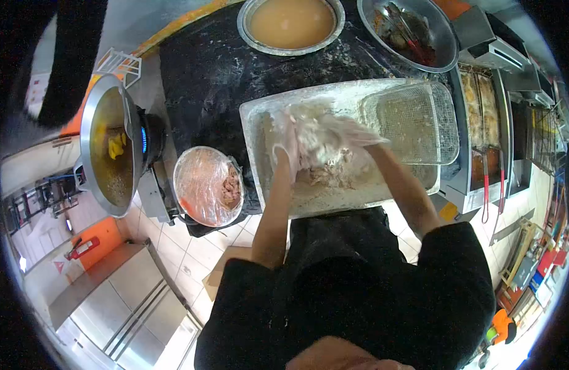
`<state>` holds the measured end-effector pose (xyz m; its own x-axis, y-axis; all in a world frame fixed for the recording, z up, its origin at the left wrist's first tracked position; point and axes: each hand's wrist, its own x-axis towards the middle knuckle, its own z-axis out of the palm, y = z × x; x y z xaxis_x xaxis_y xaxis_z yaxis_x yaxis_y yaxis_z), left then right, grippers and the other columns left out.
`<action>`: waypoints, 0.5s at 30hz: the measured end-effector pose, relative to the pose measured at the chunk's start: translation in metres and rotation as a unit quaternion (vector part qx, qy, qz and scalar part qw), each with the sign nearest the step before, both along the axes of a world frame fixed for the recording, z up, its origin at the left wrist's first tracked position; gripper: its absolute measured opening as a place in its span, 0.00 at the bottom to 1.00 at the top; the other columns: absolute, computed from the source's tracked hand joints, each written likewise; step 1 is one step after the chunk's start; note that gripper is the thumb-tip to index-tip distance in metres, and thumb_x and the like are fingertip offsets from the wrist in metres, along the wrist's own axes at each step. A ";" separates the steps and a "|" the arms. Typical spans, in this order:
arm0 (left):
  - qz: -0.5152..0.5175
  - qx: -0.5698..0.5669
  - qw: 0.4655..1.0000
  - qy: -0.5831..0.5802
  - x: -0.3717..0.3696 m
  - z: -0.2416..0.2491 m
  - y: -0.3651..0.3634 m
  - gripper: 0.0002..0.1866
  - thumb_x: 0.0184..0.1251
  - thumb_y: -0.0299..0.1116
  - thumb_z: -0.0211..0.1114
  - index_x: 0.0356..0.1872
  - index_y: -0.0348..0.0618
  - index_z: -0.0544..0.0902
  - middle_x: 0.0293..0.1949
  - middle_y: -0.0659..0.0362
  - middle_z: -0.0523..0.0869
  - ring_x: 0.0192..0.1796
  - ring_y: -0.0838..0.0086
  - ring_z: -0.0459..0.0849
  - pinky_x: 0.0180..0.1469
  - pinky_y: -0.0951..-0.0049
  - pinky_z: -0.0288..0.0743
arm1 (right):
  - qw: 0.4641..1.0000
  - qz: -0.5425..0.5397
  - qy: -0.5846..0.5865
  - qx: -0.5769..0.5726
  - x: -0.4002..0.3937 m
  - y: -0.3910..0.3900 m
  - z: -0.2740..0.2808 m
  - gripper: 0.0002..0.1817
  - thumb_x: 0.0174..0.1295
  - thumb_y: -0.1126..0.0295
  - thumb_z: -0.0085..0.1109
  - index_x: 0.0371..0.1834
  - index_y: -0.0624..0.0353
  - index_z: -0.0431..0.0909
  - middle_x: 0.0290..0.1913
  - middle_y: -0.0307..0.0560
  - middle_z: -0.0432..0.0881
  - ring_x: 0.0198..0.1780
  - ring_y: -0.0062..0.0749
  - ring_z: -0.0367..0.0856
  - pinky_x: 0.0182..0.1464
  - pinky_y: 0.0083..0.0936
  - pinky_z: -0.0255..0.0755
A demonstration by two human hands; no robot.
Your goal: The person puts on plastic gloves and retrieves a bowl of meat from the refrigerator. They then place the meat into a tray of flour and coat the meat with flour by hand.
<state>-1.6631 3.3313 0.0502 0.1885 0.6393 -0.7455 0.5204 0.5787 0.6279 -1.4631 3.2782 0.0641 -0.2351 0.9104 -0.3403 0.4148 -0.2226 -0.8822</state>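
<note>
Chicken lies in our flour tray; left hand and right hand clutch floury pieces together, keeping spills inside.

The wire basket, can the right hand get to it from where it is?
Probably yes. The right hand is in the flour tray, pressing floury meat, and the wire basket sits in the same tray just beside it, with nothing in between.

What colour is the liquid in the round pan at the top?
Light tan-brown, seen in the head view: round pan.
</note>
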 end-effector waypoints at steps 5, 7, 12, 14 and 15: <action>-0.205 0.180 0.956 0.106 -0.006 -0.115 -0.031 0.30 0.75 0.49 0.39 0.73 0.49 0.57 0.63 0.49 0.71 0.63 0.63 0.71 0.60 0.59 0.70 | 0.993 -0.027 -0.068 -0.093 0.012 -0.028 -0.034 0.25 0.69 0.53 0.46 0.62 0.58 0.70 0.59 0.54 0.72 0.60 0.42 0.70 0.64 0.43 0.66; -0.254 0.258 0.923 0.131 0.004 -0.139 -0.036 0.28 0.76 0.46 0.38 0.73 0.49 0.56 0.62 0.50 0.73 0.62 0.64 0.72 0.60 0.59 0.71 | 0.991 -0.036 -0.117 -0.054 -0.006 -0.027 -0.058 0.26 0.69 0.51 0.47 0.62 0.58 0.69 0.60 0.55 0.72 0.61 0.42 0.70 0.65 0.43 0.65; 0.243 -0.192 0.889 -0.337 0.003 -0.063 -0.033 0.34 0.70 0.31 0.49 0.75 0.50 0.49 0.63 0.53 0.72 0.62 0.65 0.71 0.58 0.61 0.70 | 0.988 -0.066 -0.140 -0.027 -0.021 -0.024 -0.062 0.30 0.67 0.47 0.48 0.64 0.57 0.68 0.63 0.55 0.70 0.63 0.43 0.69 0.67 0.42 0.62; 0.203 -0.197 0.905 -0.317 0.002 -0.032 -0.027 0.36 0.67 0.32 0.53 0.75 0.49 0.49 0.62 0.51 0.73 0.57 0.63 0.76 0.53 0.64 0.73 | 0.989 -0.061 -0.132 -0.034 -0.020 -0.024 -0.049 0.32 0.67 0.45 0.48 0.65 0.57 0.67 0.64 0.55 0.70 0.64 0.43 0.68 0.67 0.42 0.61; 0.159 -0.186 0.925 -0.291 -0.002 -0.025 -0.025 0.37 0.66 0.34 0.55 0.74 0.49 0.50 0.61 0.51 0.74 0.56 0.62 0.77 0.52 0.64 0.74 | 0.992 -0.052 -0.110 -0.030 -0.016 -0.027 -0.037 0.32 0.67 0.44 0.48 0.66 0.57 0.67 0.65 0.56 0.70 0.65 0.43 0.68 0.68 0.42 0.61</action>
<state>-1.6651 3.3063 0.0256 0.4730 0.4515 -0.7566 -0.0770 0.8766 0.4750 -1.4791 3.2514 0.0272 -0.0544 0.9023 -0.4278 0.5684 -0.3242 -0.7562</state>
